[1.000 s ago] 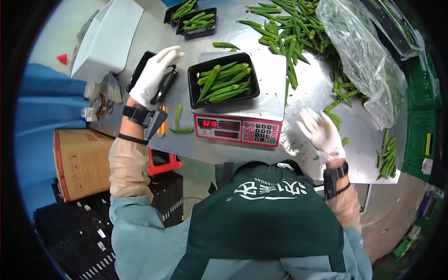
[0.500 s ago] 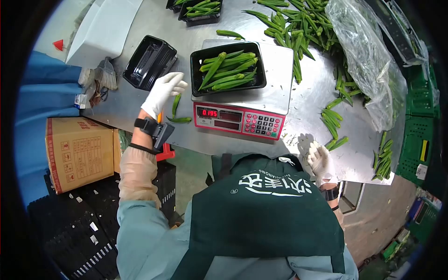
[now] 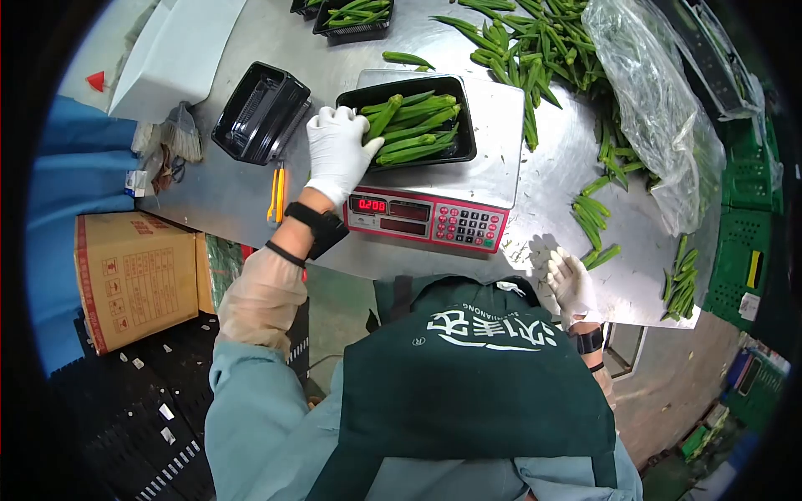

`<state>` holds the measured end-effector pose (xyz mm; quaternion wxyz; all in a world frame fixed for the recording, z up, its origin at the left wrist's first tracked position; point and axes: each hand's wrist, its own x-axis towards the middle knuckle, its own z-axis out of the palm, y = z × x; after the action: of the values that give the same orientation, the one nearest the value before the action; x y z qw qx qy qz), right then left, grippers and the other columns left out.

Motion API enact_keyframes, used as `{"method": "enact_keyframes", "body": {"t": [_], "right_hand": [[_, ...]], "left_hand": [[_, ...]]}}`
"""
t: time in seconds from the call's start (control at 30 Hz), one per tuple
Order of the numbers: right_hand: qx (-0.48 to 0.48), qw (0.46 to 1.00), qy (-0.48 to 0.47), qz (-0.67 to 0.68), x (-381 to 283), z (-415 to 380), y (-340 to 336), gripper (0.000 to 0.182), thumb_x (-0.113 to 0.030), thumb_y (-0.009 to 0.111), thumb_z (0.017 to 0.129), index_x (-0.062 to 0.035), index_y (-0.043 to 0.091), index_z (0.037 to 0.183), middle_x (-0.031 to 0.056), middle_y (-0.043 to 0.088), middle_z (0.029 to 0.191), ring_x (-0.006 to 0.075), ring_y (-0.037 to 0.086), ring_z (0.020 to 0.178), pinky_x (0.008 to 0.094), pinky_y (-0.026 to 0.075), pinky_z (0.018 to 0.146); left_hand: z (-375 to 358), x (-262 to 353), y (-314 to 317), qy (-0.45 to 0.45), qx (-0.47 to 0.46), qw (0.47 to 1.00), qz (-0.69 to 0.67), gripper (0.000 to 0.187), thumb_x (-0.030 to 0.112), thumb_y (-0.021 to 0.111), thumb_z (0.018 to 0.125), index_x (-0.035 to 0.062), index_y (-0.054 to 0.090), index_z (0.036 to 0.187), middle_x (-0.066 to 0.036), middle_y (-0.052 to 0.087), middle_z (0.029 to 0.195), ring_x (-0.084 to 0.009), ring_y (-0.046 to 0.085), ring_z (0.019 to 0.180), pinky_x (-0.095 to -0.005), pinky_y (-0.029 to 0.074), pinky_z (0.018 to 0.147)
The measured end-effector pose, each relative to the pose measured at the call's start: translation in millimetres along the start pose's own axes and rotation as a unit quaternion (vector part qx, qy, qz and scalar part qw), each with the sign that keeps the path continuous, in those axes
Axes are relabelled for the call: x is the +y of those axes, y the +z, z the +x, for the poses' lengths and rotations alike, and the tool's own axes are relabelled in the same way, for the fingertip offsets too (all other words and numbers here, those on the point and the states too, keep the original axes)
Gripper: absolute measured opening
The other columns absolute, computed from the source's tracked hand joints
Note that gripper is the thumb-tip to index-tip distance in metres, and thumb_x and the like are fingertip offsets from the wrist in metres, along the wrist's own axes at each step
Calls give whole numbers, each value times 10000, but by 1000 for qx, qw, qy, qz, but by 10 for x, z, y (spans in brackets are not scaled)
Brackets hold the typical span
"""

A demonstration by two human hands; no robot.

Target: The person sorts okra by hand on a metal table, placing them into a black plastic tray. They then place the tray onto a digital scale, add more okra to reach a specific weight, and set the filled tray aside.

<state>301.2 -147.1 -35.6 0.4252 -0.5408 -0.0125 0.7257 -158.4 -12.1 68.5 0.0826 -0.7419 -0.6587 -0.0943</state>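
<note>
My left hand (image 3: 340,154), in a white glove, is over the left end of a black plastic tray (image 3: 468,125) of green okra (image 3: 430,125). Thumb and index finger close around an okra pod at that end; the other fingertips are hidden. Under the tray is a red-and-white digital scale (image 3: 426,221), its display showing 0.200. My right hand (image 3: 571,285), also gloved, rests palm up by the table's front edge, fingers loosely curved and nothing in them. Several loose okra pods (image 3: 591,219) lie just beyond it.
Stacked black trays (image 3: 261,113) stand left of the scale, beside an orange-handled tool (image 3: 276,194). Filled trays (image 3: 355,17) are at the back. An okra pile (image 3: 543,50) and clear plastic bag (image 3: 652,108) lie right. A cardboard box (image 3: 138,280) stands left; green crates (image 3: 743,217) stand right.
My left hand has moved right and onto the okra in the tray, closing its fingers. The scale's display went from 0.195 to 0.200. My right hand stays in place.
</note>
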Motion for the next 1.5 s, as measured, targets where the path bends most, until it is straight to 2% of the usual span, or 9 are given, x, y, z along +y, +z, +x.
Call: {"method": "enact_keyframes", "body": {"t": [0.2, 0.33, 0.5, 0.57, 0.63, 0.8, 1.0, 1.2, 1.5], "right_hand": [[-60, 989, -83, -104, -181, -193, 148, 422, -240, 493, 1008, 11, 485, 1347, 118, 627, 1196, 172, 628, 972, 287, 514, 815], [-166, 958, -151, -181, -346, -470, 847, 481, -243, 510, 1016, 8, 426, 1418, 123, 613, 1253, 156, 612, 1034, 272, 489, 859], [-209, 943, -181, -185, -309, -476, 1591, 506, -303, 473, 1029, 21, 430, 1416, 127, 590, 1259, 165, 546, 1143, 326, 416, 1006], [-155, 942, -165, -249, -369, -432, 1460, 412, -272, 496, 1022, 20, 527, 1311, 95, 658, 1120, 120, 617, 946, 242, 471, 769], [-87, 955, -159, -237, -354, -385, 1246, 340, -243, 505, 1013, 5, 592, 1229, 95, 700, 1052, 92, 642, 800, 188, 389, 559], [-30, 982, -101, -159, -276, -281, 516, 379, -236, 534, 996, 14, 536, 1281, 96, 657, 1050, 114, 609, 823, 211, 459, 628], [-26, 979, -128, -157, -222, -183, 755, 325, -237, 525, 1003, -6, 593, 1222, 76, 698, 1000, 95, 637, 777, 197, 434, 575], [-40, 955, -157, -249, -287, -43, 1025, 320, -224, 547, 997, 6, 585, 1217, 74, 692, 977, 110, 644, 760, 212, 477, 569], [-2, 959, -137, -249, -303, 186, 1000, 306, -210, 573, 980, 19, 606, 1180, 109, 707, 961, 151, 664, 752, 243, 483, 604]], "left_hand": [[165, 41, -220, -31, 139, 987, -69, 208, 316, 774, 734, 129, 690, 773, -28, 600, 846, -255, 523, 928, -421, 360, 831], [189, 750, -524, 115, 154, 938, -290, 198, 274, 748, 746, 91, 672, 749, -72, 594, 785, -291, 550, 777, -422, 413, 728], [-396, 1893, -329, 287, -52, 897, -332, 334, 313, 711, 792, 96, 629, 1032, -99, 599, 1001, -286, 524, 1039, -459, 386, 911], [-428, 1889, -332, 320, -44, 871, -371, 449, 309, 698, 810, 85, 584, 1181, -94, 590, 1019, -289, 501, 1069, -462, 369, 941], [-281, 1501, -505, 221, -139, 859, -439, 368, 220, 703, 807, 54, 636, 1129, -119, 610, 933, -298, 560, 932, -411, 437, 845], [-42, 229, -538, -159, 45, 921, -352, 339, 136, 674, 890, 29, 609, 1206, -80, 691, 932, -151, 649, 830, -296, 516, 762], [-244, -398, -11, -207, -128, 938, -247, 486, 419, 702, 819, 13, 627, 1076, -174, 667, 773, -350, 667, 740, -408, 525, 710], [-87, -393, 124, -339, -175, 825, -418, 264, 205, 574, 896, 0, 645, 1047, -209, 700, 860, -364, 689, 854, -429, 530, 752], [1265, -1368, 617, -351, -21, 871, -342, 306, 264, 535, 876, 45, 673, 1038, -252, 675, 982, -421, 635, 979, -474, 493, 861]]}}
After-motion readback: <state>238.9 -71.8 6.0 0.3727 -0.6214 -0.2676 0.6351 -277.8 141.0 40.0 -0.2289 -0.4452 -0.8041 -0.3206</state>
